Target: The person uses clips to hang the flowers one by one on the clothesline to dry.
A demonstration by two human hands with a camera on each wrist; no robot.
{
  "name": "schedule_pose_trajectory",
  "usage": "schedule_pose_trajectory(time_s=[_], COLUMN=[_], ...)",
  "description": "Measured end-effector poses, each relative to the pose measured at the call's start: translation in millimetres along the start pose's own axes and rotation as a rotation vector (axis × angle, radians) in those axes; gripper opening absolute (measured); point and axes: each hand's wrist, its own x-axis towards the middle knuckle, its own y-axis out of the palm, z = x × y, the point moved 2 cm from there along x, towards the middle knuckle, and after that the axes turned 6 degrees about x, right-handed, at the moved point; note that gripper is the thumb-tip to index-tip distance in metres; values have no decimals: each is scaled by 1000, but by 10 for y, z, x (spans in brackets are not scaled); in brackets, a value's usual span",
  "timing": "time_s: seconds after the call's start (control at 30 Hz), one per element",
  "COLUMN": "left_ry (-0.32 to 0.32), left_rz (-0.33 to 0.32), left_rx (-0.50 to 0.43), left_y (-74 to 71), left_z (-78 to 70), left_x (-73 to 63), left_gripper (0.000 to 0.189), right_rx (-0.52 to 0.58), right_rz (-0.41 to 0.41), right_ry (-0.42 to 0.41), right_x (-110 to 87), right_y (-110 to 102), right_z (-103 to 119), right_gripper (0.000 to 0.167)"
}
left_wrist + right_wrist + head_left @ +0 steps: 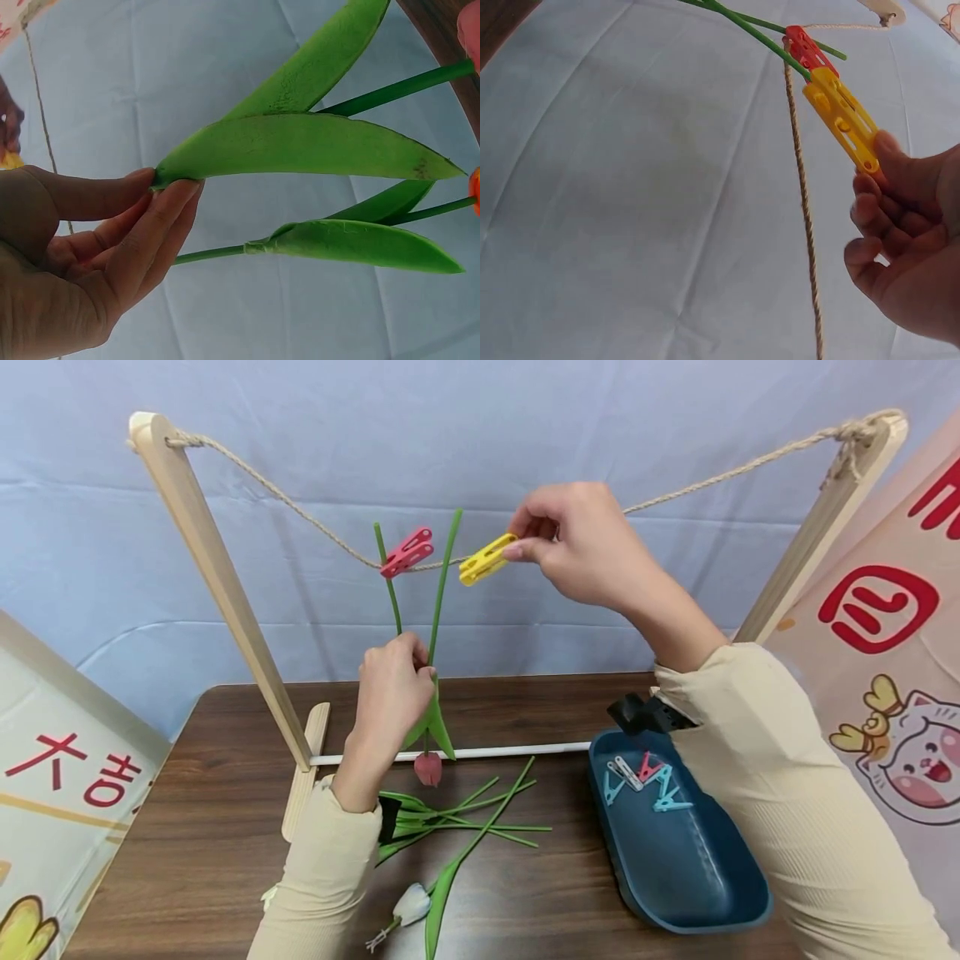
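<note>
My left hand [392,697] pinches the green stem of a pink artificial tulip [428,769], head down, just where its leaves [300,146] begin. The bare stem end rises past the twine [279,495]. In my right hand [585,550], a yellow clothespin [486,560] is pinched at its handle end, close to the twine and to the right of that stem. A red clothespin [407,553] sits on the twine, clipping a second tulip stem [392,589]. That second flower's orange head [475,189] shows at the edge of the left wrist view.
Wooden posts [217,577] hold up the sagging twine, with a white rod [525,749] between them below. More tulips, including a white one [412,905], lie on the brown table [187,877]. A dark blue bin [675,877] at right contains several clothespins [663,785].
</note>
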Motion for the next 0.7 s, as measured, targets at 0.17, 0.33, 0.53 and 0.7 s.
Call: schedule_pose_trajectory(time_s=[0.17, 0.33, 0.53, 0.7], left_ry=[-1, -4, 7, 6], left_rz=[-2, -11, -29, -17], left_rx=[-7, -3, 18, 30], left_y=[-4, 0, 2, 1], left_z=[23, 54, 83, 105], left_x=[20, 34, 47, 44], left_gripper=[6, 8, 10, 10], right_rx=[-35, -59, -54, -31], right_rz=[-63, -84, -30, -5], right_ry=[14, 8, 31, 55], right_x=[129, 225, 287, 314], right_y=[26, 94, 192, 260], right_z=[51, 38, 22, 42], right_gripper=[13, 13, 12, 12])
